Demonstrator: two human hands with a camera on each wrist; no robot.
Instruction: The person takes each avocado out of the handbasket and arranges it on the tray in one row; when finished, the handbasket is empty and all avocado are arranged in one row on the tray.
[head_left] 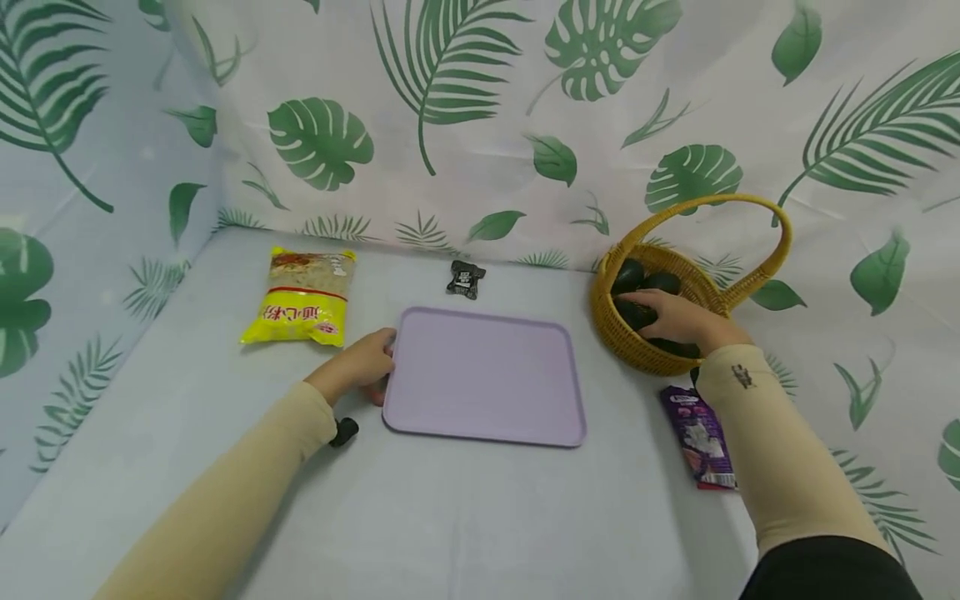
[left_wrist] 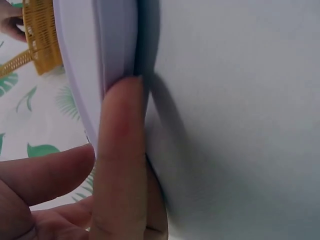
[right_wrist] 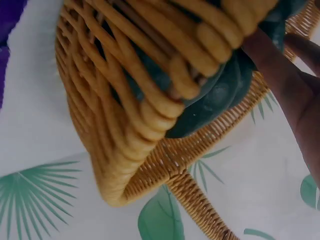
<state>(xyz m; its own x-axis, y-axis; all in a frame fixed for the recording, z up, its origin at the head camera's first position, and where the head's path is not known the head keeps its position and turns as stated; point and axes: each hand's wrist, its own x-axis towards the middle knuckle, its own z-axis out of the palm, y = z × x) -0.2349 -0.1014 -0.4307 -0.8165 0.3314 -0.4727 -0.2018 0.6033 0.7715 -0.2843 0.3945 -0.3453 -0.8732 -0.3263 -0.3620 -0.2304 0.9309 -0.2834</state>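
"So, where does the dark green fruit (head_left: 628, 275) lie?"

"Bunched inside the wicker basket (head_left: 624, 344), right side of the table (head_left: 480, 517). Right hand (head_left: 681, 318) in over the rim, fingers on 1 piece. Step in hand, as judged: picking 1 out."

"Grip?"

"Uncertain. Fingers spread about the fruit, tips partly hidden among produce and rim; cannot tell whether they have closed on it."

"What would the next move call for?"

"Probably a firm wrap of the fingers, then a lift clear of the arched handle (head_left: 784, 237), leaving the neighbours undisturbed."

"And the left hand (head_left: 362, 358)?"

"Fingers fairly straight, touching the left edge of the lilac tray (head_left: 480, 379). No clasp evident; seems a steadying touch. Tray flat, between the 2 hands."

"Surroundings?"

"Yellow bag (head_left: 294, 321) beyond the left hand; small black packet (head_left: 466, 279) just behind the tray; purple packet (head_left: 693, 429) near the basket, beside the right sleeve (head_left: 772, 442). Surface white, smooth, softly lit. Leaf-print sheeting (head_left: 480, 187) at the back and both sides; room past it hidden."
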